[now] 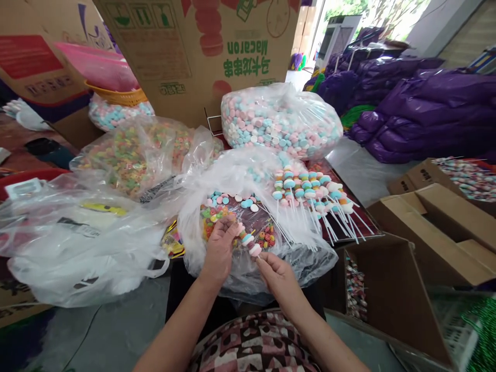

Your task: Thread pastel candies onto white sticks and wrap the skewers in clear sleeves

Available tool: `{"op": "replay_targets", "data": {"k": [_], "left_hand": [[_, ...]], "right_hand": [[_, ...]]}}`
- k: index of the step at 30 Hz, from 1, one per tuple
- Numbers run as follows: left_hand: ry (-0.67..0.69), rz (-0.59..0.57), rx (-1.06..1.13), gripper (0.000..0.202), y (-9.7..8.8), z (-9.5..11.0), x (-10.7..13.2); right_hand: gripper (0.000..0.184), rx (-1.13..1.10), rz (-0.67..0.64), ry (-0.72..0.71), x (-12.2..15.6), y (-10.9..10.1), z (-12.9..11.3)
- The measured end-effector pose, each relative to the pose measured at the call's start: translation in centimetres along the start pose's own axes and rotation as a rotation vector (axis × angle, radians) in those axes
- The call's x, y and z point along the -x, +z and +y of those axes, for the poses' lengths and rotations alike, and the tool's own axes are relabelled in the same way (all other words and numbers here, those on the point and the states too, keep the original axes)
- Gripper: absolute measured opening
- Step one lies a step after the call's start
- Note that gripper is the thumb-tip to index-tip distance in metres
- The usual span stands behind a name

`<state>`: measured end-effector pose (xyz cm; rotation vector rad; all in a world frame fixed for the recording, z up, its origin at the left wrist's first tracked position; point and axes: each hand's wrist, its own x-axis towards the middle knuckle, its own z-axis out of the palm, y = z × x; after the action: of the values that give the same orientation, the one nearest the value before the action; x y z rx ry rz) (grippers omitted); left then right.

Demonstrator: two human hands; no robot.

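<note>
Down at the bottom middle of the frame, your right hand (276, 273) is pinching the lower end of the candy stick (248, 241). Your left hand (220, 247) has its fingertips closed on the candy at the top end. Both sit just over the open plastic bag (310, 258) of loose candies (217, 212). I'd say hold the stick steady from below, push each piece straight along it so nothing cracks, and work over the bag so drops land inside. Finished sticks (310, 194) are piled just to the upper right.

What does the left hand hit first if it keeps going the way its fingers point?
The left hand pinches the skewer; past that, probably the loose candy in the open bag. Depth unclear.
</note>
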<state>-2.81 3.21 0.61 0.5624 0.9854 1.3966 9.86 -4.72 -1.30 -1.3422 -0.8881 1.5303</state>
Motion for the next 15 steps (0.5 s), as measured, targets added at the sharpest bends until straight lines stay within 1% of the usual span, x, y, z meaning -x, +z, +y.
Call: {"op": "replay_targets", "data": {"k": [3, 5, 7, 10, 12, 15], "left_hand": [[-0.116, -0.009, 0.056, 0.032, -0.1, 0.1, 0.0], [-0.169, -0.029, 0.077, 0.031, -0.3, -0.1, -0.1], [-0.184, -0.049, 0.111, 0.028, -0.4, -0.3, -0.1], [-0.183, -0.070, 0.161, 0.023, -0.5, -0.7, 0.0], [-0.181, -0.066, 0.181, 0.024, -0.4, -0.8, 0.2], [-0.165, -0.044, 0.192, 0.026, -0.2, -0.7, 0.4]], "right_hand": [[0.039, 0.002, 0.052, -0.059, -0.1, -0.6, 0.6], [0.040, 0.017, 0.066, -0.066, 0.0, -0.9, 0.8], [0.042, 0.006, 0.062, -0.040, 0.1, -1.1, 0.6], [0.045, -0.090, 0.045, 0.033, 0.3, -1.2, 0.0], [0.046, -0.155, 0.024, 0.084, 0.4, -1.0, -0.4], [0.048, -0.169, -0.001, 0.123, 0.4, -0.5, -1.0]]}}
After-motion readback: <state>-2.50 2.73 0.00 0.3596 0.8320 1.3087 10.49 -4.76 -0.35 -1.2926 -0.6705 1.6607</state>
